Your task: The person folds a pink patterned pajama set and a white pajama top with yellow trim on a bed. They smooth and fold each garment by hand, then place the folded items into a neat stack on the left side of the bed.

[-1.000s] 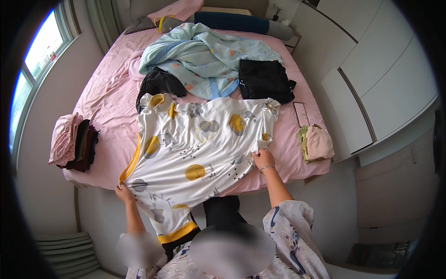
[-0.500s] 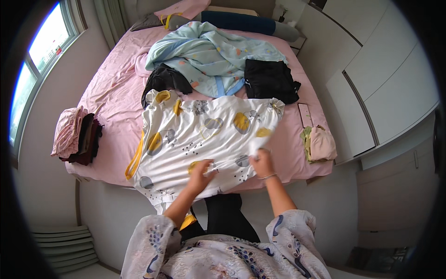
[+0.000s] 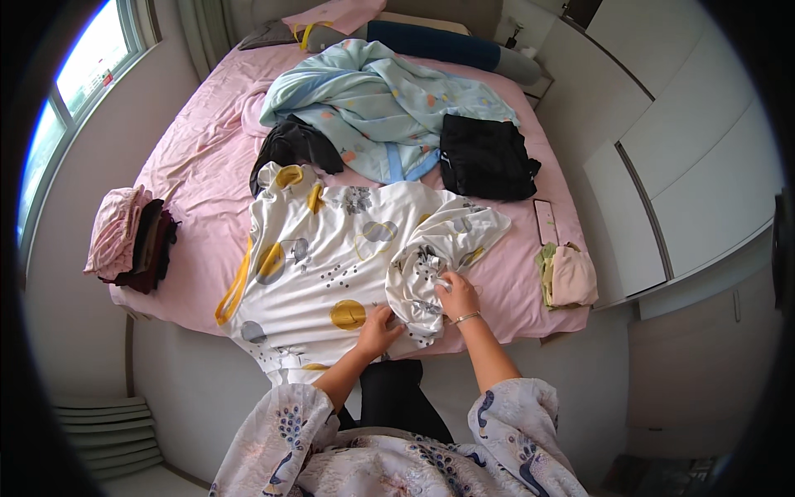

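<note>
A white short-sleeved shirt [image 3: 290, 286] with grey and yellow print and yellow trim lies spread at the bed's near edge. Its right part is turned over into a crumpled bunch [image 3: 411, 286]. At this bunch, my right hand [image 3: 458, 300], a bracelet on its wrist, grips a fold of cloth. My left hand [image 3: 381, 333] rests on the shirt just left of the bunch, its fingers apart. The shirt's lower sleeve hangs over the bed's edge, partly hidden behind my left forearm.
Folded black clothing [image 3: 487, 157], a phone [image 3: 545, 222] and a small folded pile [image 3: 571, 277] lie to the right. Folded clothes [image 3: 120, 232] are stacked at the left edge. Farther back lie a dark garment [image 3: 298, 145], a light-blue quilt [image 3: 356, 91] and a bolster [image 3: 435, 45].
My right hand has brought the shirt's right part over leftward into a bunch. My left hand has shifted slightly right and nearer to me.
</note>
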Motion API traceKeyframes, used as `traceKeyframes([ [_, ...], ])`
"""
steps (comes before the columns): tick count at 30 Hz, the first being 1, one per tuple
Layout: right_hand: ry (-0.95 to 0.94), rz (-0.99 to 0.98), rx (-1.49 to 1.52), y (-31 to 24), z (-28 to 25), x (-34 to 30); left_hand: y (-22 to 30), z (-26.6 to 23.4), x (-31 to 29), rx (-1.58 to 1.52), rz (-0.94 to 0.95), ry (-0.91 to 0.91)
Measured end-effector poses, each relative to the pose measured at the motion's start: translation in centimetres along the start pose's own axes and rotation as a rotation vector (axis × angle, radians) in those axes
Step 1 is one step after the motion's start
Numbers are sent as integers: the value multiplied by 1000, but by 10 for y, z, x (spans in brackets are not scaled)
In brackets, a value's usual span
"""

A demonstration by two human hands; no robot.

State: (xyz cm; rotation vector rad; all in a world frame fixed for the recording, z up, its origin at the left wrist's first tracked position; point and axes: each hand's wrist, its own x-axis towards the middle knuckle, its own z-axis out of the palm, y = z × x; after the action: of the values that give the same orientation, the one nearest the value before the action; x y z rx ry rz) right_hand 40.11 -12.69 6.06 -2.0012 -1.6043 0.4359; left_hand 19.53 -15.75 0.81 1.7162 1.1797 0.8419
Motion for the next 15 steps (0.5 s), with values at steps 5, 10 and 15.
traceKeyframes([
  [5,-255,202,-290,20,-1,22,10,-8,-9,27,-74,91],
  [10,-312,302,-262,37,-37,14,18,-20,-32,391,263,53],
  [15,-176,240,-306,38,-22,-3,19,-13,-51,631,328,-93],
])
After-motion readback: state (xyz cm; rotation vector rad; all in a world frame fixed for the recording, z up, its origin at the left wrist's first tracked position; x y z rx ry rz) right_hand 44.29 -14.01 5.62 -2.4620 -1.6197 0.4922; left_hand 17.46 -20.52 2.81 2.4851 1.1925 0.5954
